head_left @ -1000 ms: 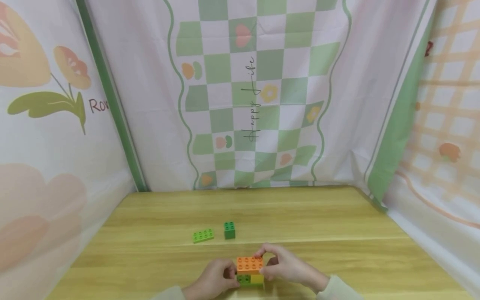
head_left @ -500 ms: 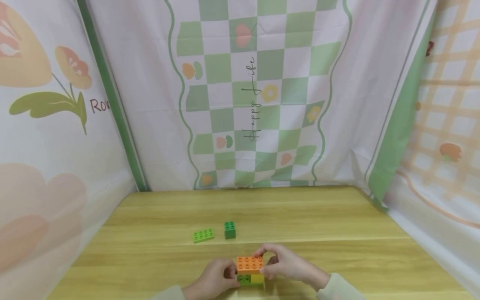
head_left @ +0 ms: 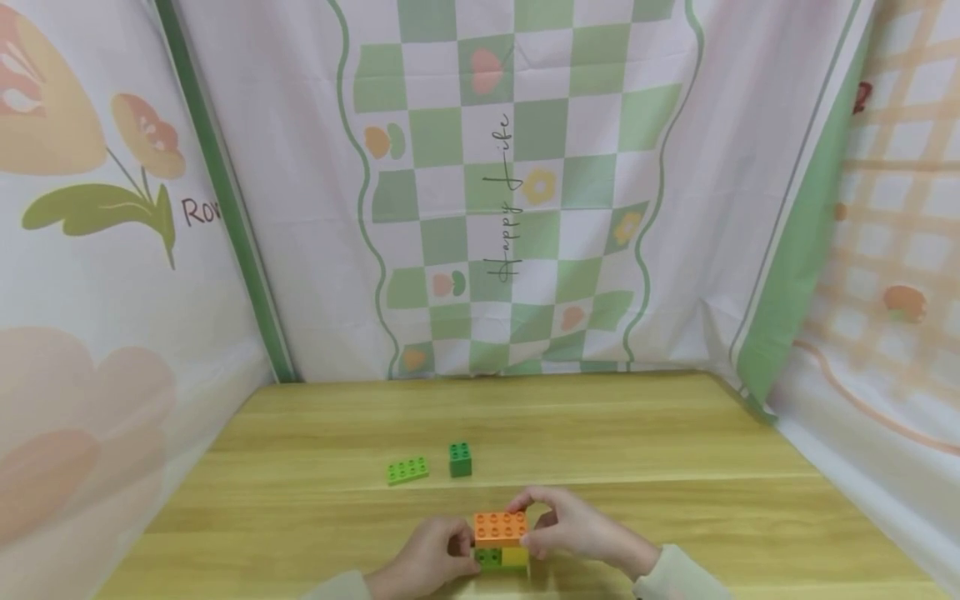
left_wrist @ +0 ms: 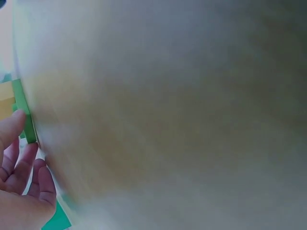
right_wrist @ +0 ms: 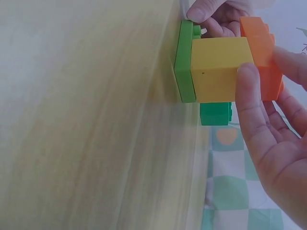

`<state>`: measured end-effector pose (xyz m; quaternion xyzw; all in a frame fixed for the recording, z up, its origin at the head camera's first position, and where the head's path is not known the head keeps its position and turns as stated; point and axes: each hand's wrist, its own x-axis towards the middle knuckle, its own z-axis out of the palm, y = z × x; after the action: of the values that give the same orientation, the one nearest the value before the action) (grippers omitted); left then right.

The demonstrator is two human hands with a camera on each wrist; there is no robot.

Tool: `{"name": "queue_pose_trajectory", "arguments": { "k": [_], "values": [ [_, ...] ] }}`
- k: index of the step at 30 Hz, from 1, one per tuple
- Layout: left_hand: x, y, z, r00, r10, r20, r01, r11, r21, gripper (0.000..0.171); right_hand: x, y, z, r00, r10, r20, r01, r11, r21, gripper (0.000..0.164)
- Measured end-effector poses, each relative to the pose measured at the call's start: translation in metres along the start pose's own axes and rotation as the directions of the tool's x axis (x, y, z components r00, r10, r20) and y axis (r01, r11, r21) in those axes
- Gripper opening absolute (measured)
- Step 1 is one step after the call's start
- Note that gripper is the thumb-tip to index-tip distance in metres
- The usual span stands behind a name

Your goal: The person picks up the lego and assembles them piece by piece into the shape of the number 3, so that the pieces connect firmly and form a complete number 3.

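A small stack of toy building bricks sits at the near edge of the head view. Its base is a light green plate (right_wrist: pixel 184 67) with a yellow brick (right_wrist: pixel 215 72) on it. An orange brick (head_left: pixel 500 527) with studs lies on top of the yellow one, overhanging to the left. My left hand (head_left: pixel 426 557) pinches the left end of the light green plate, as the left wrist view also shows. From the right, my right hand (head_left: pixel 573 531) grips the orange brick between thumb and fingers; its thumb lies along the yellow brick's edge in the right wrist view.
Beyond the hands, a dark green brick (head_left: pixel 460 460) and a second light green plate (head_left: pixel 407 471) lie on the wooden table (head_left: pixel 637 450). Patterned cloth (head_left: pixel 525 167) hangs at the table's back and sides.
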<state>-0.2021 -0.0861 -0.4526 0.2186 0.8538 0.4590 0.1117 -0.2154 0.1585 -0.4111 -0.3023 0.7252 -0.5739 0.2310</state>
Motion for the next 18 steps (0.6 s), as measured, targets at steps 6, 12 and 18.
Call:
{"name": "queue_pose_trajectory", "arguments": {
  "k": [6, 12, 18],
  "values": [
    [0.0001, -0.0003, 0.0000, 1.000, 0.013, -0.002, -0.013, 1.000, 0.006, 0.020, -0.0007, 0.0018, 0.0004, 1.000, 0.000, -0.008, 0.000, 1.000, 0.021, 0.033],
    [0.0002, -0.0006, 0.0007, 1.000, 0.015, -0.009, -0.015, 1.000, 0.020, 0.021, -0.0021, 0.0039, 0.0025, 1.000, -0.007, -0.024, 0.008, 1.000, 0.021, 0.036],
    [-0.0003, 0.0003, 0.0008, 1.000, 0.008, -0.009, -0.008, 1.000, 0.015, 0.021, -0.0027, 0.0047, 0.0053, 0.998, 0.018, -0.062, -0.017, 1.000, 0.015, 0.038]
  ]
}}
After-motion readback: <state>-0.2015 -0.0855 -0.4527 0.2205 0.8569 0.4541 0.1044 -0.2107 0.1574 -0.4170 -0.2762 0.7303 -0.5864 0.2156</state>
